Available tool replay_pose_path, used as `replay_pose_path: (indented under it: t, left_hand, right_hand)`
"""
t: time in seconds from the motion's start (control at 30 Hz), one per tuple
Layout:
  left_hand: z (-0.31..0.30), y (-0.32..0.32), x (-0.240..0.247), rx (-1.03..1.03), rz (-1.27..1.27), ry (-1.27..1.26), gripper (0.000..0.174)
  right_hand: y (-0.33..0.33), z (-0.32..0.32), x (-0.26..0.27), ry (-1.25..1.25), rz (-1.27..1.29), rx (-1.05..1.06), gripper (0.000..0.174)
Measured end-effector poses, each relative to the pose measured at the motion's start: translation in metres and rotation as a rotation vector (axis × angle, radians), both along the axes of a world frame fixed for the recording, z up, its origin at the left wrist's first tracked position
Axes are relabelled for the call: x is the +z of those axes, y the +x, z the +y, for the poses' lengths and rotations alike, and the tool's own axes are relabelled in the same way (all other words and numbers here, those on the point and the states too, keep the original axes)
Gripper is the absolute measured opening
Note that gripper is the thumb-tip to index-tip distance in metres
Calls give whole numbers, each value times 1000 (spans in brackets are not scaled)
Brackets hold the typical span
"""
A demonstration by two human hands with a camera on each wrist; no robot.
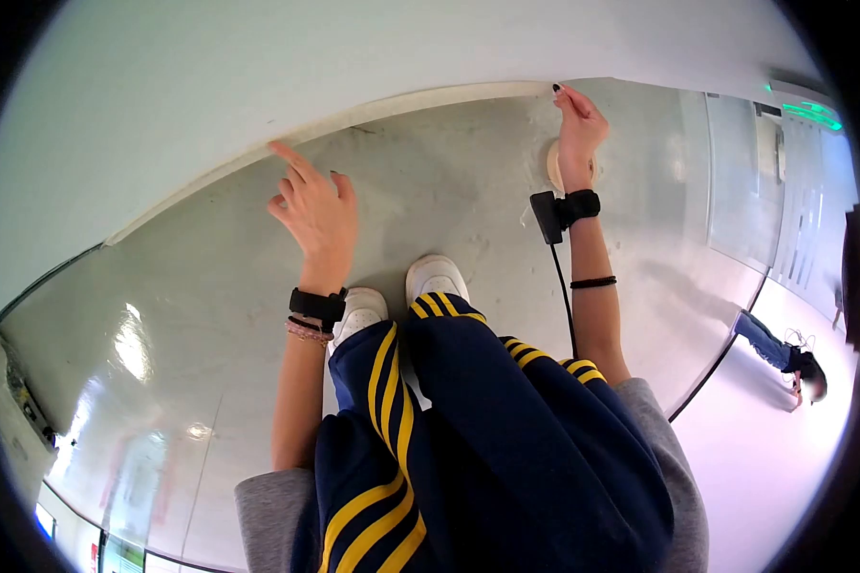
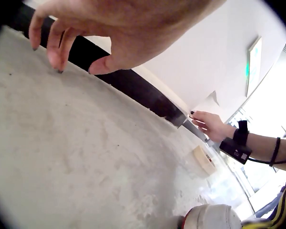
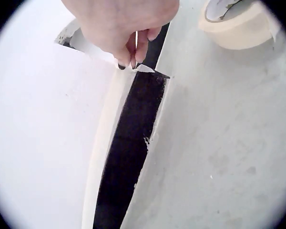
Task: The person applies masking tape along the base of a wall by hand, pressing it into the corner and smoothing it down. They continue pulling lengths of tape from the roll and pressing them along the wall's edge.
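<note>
A pale strip of masking tape [image 1: 430,97] runs along the bottom of the white wall [image 1: 373,48], just above a black baseboard [image 3: 128,143]. With thumb and fingertips, my right hand [image 1: 580,134] pinches the end of this tape near the wall's corner; a small loose flap [image 3: 145,68] shows beside the fingertips. My left hand [image 1: 317,210] is farther left, its index finger reaching out to the strip and the other fingers loosely bent. On the floor beneath my right hand lies a roll of masking tape [image 3: 243,29], partly covered by that hand in the head view.
My white shoes [image 1: 438,277] stand on the grey, shiny floor [image 1: 229,296] close to the wall. A green-lit sign [image 1: 812,116] is on the wall at the right. Another person [image 1: 784,358] is farther off on the right. Glass panels [image 1: 736,181] stand beyond the corner.
</note>
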State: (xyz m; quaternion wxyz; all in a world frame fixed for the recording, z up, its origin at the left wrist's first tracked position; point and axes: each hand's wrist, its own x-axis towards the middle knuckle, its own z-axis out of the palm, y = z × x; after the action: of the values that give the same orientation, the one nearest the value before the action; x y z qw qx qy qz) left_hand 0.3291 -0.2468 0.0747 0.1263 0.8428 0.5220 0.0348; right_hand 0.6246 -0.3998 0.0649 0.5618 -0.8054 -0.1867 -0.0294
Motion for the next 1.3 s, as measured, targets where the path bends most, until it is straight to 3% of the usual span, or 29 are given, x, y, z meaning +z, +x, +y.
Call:
replay_pose_path:
  t: [0.53,0.9,1.3]
  left_hand:
    - [-6,-1,-1,-32,-6,124,79]
    - [-5,2,-6,-37,-26,120,81]
    - [13,46,13,-27,326,6,85]
  right_hand:
    - [3,-5,-9,-91,-61,-74,9]
    - [6,-5,-18,-12,-46,-67,13]
    - [4,1,-16,-2,49,-48,12]
